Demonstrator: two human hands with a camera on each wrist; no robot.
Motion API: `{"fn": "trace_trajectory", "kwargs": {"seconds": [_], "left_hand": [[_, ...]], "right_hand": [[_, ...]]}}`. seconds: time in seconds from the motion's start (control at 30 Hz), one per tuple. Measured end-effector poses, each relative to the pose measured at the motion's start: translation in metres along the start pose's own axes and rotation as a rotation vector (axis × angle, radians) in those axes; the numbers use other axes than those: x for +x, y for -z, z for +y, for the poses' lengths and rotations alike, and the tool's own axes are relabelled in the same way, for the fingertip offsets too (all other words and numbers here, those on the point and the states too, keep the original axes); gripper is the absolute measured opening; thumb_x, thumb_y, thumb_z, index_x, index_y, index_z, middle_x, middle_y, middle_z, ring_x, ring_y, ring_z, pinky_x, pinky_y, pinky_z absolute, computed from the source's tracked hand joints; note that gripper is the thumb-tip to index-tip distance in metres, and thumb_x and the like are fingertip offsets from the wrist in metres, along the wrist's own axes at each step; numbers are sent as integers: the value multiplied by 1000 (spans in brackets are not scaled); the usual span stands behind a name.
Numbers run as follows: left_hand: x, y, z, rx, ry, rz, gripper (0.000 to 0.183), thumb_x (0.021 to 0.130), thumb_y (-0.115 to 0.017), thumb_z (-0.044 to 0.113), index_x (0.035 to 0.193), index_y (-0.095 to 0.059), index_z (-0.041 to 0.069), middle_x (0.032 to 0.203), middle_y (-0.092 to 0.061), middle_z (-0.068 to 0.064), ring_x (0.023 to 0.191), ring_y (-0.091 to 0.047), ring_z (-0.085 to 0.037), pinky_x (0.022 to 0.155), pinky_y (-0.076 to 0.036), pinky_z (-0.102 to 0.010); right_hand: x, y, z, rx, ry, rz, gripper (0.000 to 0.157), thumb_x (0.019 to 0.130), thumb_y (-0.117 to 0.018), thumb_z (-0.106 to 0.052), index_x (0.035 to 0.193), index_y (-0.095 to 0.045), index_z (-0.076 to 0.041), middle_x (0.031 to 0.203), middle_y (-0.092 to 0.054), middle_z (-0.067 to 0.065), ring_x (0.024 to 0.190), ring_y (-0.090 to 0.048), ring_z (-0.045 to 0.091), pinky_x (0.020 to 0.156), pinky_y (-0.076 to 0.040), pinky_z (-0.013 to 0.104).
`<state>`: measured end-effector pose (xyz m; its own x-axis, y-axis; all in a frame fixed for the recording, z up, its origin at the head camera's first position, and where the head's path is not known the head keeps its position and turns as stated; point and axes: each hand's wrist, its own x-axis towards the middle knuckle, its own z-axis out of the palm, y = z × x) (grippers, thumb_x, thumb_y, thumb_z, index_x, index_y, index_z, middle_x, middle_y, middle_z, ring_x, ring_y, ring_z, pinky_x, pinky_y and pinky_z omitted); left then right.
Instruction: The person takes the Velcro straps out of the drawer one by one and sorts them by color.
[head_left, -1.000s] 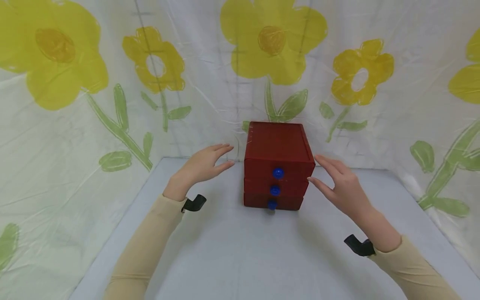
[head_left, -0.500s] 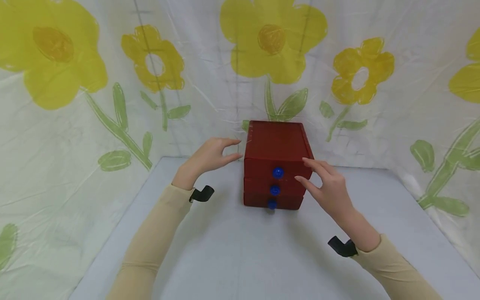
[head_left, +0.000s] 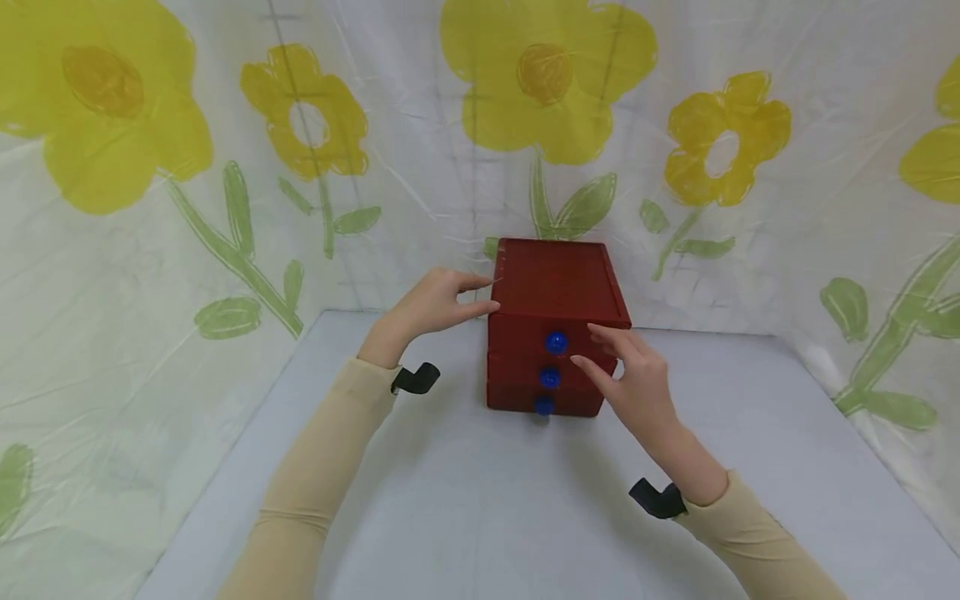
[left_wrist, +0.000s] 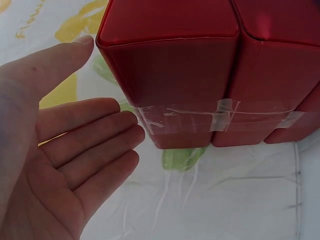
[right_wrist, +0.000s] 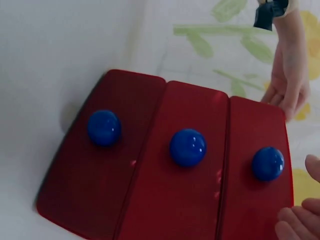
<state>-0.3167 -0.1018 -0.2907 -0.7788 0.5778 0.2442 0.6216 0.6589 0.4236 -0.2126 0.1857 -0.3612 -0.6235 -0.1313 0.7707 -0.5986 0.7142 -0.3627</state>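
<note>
The red drawer box (head_left: 536,323) sits on the table (head_left: 480,517), both hands empty, thumbs parted from fingers — left hand (head_left: 430,307) by its left side (whether touching, I can't tell), right hand (head_left: 637,387) near the top blue knob (head_left: 556,342) — and an unbraced tug could drag the whole box.
</note>
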Motion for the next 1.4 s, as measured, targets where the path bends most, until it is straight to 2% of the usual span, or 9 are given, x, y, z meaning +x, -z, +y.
{"fn": "trace_trajectory", "kwargs": {"seconds": [0.13, 0.37, 0.7, 1.13, 1.4], "left_hand": [[3, -1, -1, -27, 11, -17, 59, 88, -60, 51, 133, -57, 14, 132, -59, -6, 120, -57, -21, 100, -46, -35], [5, -3, -3, -62, 30, -24, 60, 87, -62, 52, 133, -57, 14, 132, -59, -6, 119, -57, -22, 99, -47, -35], [6, -4, 0, -91, 56, -55, 62, 87, -62, 51, 134, -56, 12, 133, -58, -7, 119, -58, -22, 98, -48, -36], [7, -4, 1, -140, 89, -64, 61, 86, -65, 48, 133, -56, 11, 132, -59, -7, 119, -58, -22, 99, -47, -36], [7, -2, 4, -162, 122, -64, 60, 85, -67, 47, 132, -58, 11, 132, -59, -5, 118, -58, -21, 95, -49, -35]], "right_hand": [[-2, -7, -2, 34, -32, -7, 47, 72, -82, -13, 115, -65, -3, 107, -68, 10, 93, -68, 21, 80, -54, 34], [-4, -18, -5, 95, -72, -2, 45, 72, -83, -11, 112, -66, -1, 104, -69, 11, 92, -68, 21, 79, -55, 33], [-9, -31, -5, 137, -182, -28, 41, 77, -79, -22, 112, -65, -6, 105, -70, 7, 90, -70, 20, 78, -56, 35], [-8, -42, -8, 201, -321, -42, 40, 78, -78, -31, 104, -62, -6, 92, -73, 6, 81, -71, 15, 71, -57, 28], [-4, -49, -7, 172, -370, -8, 41, 76, -79, -36, 98, -59, -7, 85, -73, 6, 75, -71, 13, 68, -57, 26]]}}
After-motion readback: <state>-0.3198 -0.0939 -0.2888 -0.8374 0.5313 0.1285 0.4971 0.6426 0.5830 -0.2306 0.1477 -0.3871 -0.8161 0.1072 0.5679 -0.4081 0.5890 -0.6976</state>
